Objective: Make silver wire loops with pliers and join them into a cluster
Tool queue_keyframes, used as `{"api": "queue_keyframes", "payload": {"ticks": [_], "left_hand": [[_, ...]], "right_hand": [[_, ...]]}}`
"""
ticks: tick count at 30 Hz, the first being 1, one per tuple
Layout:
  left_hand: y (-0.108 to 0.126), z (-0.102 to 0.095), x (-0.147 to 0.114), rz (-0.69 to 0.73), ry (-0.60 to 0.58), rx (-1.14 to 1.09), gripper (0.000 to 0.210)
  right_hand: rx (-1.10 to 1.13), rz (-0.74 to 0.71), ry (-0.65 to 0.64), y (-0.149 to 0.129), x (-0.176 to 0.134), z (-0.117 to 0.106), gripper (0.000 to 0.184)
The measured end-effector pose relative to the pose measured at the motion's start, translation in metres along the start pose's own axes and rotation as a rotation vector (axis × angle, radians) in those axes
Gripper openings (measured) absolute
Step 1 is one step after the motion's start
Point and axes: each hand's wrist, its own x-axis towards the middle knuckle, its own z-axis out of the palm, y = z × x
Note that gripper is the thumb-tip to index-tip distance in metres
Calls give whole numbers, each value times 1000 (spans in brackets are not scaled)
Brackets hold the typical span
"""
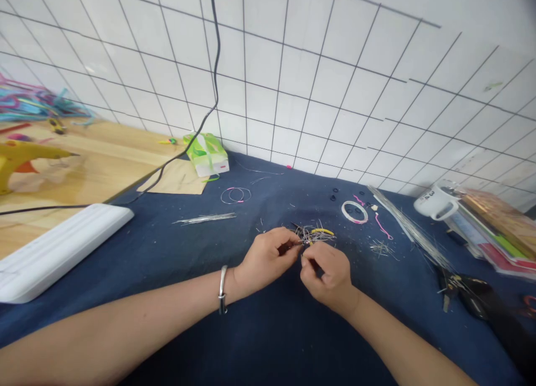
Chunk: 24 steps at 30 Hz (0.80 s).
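Observation:
My left hand (268,259), with a silver bracelet at the wrist, is closed in a pinch, thumb against fingertips. Close to its right, my right hand (327,271) is closed too, fingers curled in. Something thin and dark shows at the left fingertips, too small to name; what the right fingers hold is hidden. Just beyond the fingertips lies a tangled heap of short wire pieces (302,229). A curved yellow handle (322,231) sticks out of that heap, its tool mostly covered.
Left: a wire bundle (207,218), thin hoops (235,195), a white power strip (62,246), a tissue pack (207,154). Right: a tape ring (354,212), wire scraps (381,248), long wires (406,224), a white mug (435,201). A black cable (215,56) hangs ahead.

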Motion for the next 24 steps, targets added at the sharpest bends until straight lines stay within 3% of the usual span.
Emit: {"api": "queue_keyframes", "payload": {"ticks": [4,6,8,12,14,18,24], "left_hand": [[-4,-1,4,-104,-9,-108,10],[-8,-2,8,-194,10,-185,11],[-10,-3,10,-250,29,-260,11],[-6,-2,7,-256,-79,-385,14],[-4,-1,3,-216,-114,-384,14],[-3,1,1,-171,-115,-323,12],[-3,1,1,-161,-102,-256,11]], "right_hand": [[18,-219,-12,-4,-4,-5,13],[21,-262,-48,-6,-5,-4,13],[8,-143,-54,-7,-4,-3,11],[92,371,47,-3,7,-4,14],[206,528,45,-1,11,-5,16],[343,625,30,-1,13,-5,15],[355,617,99,-1,12,0,9]]}}
